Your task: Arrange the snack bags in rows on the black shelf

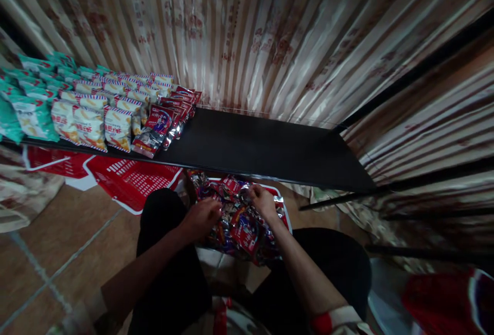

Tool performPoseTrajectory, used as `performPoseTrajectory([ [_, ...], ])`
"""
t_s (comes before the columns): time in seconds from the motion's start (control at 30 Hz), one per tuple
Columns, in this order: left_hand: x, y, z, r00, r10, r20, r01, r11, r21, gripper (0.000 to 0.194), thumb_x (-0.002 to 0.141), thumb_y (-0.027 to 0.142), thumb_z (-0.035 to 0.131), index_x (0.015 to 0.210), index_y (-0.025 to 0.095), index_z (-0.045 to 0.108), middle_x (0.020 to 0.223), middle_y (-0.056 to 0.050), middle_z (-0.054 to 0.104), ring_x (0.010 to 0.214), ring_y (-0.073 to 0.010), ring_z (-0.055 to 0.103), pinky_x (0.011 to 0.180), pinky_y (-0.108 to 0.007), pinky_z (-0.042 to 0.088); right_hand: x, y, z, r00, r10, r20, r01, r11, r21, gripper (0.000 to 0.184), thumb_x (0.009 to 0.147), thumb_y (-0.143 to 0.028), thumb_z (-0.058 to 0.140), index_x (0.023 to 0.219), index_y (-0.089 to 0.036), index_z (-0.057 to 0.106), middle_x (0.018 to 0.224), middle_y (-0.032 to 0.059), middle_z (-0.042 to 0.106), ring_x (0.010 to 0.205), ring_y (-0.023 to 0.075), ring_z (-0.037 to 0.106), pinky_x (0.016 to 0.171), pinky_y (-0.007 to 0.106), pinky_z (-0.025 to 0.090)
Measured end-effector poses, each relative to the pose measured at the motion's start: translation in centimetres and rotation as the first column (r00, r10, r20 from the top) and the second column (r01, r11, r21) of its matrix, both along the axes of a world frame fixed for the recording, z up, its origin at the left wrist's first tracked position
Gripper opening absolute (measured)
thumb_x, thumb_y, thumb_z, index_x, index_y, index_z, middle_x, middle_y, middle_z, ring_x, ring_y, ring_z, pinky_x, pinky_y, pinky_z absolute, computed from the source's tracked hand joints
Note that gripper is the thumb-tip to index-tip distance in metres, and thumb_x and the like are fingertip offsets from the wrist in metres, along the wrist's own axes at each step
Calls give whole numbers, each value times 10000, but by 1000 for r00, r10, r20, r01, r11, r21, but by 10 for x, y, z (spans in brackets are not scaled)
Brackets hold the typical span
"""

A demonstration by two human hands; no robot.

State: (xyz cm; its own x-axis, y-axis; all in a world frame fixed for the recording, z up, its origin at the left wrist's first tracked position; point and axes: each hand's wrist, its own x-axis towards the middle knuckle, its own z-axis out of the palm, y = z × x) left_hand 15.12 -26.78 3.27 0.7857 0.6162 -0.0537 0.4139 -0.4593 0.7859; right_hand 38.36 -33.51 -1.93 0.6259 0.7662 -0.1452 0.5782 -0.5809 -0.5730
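A red basket (286,217) filled with red, purple and silver snack packets (246,229) sits between my knees. My left hand (203,216) is over the basket's left side with its fingers curled closed; whatever is in them is hidden. On the right, my right hand (263,202) pinches the shiny edge of a snack packet (244,192) near the back of the pile. Matching red packets (154,128) stand in a row on the black shelf (254,144) just beyond the basket.
White snack bags (118,126) and green snack bags (34,116) fill the shelf's left end. Red baskets (131,178) stand on the tiled floor below. Behind hangs a striped curtain (231,31); dark metal bars (417,77) run along the right.
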Motion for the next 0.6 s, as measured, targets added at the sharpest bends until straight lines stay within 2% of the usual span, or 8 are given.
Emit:
performPoseTrajectory([
  [0.07,1,-26,-8,1000,-28,7,29,999,-36,259,834,173,411,952,191,641,929,-40,672,882,-157,623,831,-268,474,10,-18,-4,996,-5,93,18,990,-137,247,823,-275,495,1005,-216,652,937,68,708,868,214,652,747,290,454],
  [0.13,6,-48,-15,996,-87,33,88,996,-28,259,838,165,417,977,177,635,972,-60,665,922,-165,616,859,-276,472,18,-35,-7,990,7,141,24,976,-216,277,808,-249,519,1051,-213,646,1007,83,695,918,221,644,768,293,452],
  [0.23,15,-72,-27,992,-129,4,127,982,138,265,841,164,438,1034,140,618,1120,-121,610,1069,-224,558,943,-357,446,23,-55,-10,988,37,149,-1,972,-236,262,815,-240,517,1035,-221,658,1014,69,694,925,206,644,790,283,451],
  [0.33,22,-82,-39,997,-49,-61,65,951,304,296,821,128,453,1077,113,601,1221,-160,550,1212,-280,452,1014,-444,385,19,-63,-11,985,105,135,-75,975,-210,233,843,-261,496,991,-236,674,988,44,703,915,189,644,812,275,443],
  [0.4,24,-82,-47,995,35,-93,1,933,359,325,799,139,496,1109,101,587,1286,-180,504,1283,-315,373,1046,-493,333,12,-59,-10,979,157,129,-130,972,-197,250,867,-285,468,994,-233,677,1002,50,701,933,190,638,815,272,438],
  [0.5,24,-74,-58,971,191,-141,-125,918,376,422,783,228,556,1183,92,548,1351,-201,447,1314,-355,319,1054,-536,292,0,-42,-11,975,203,90,-180,959,-217,291,884,-341,445,1056,-238,656,1043,63,688,970,201,623,811,278,431],
  [0.6,23,-66,-70,937,293,-189,-217,915,341,432,815,288,517,1203,101,540,1306,-190,500,1257,-332,407,1024,-504,338,-11,-21,-15,977,211,-20,-210,947,-244,296,853,-410,499,1052,-253,652,1025,68,686,974,224,613,803,300,422],
])
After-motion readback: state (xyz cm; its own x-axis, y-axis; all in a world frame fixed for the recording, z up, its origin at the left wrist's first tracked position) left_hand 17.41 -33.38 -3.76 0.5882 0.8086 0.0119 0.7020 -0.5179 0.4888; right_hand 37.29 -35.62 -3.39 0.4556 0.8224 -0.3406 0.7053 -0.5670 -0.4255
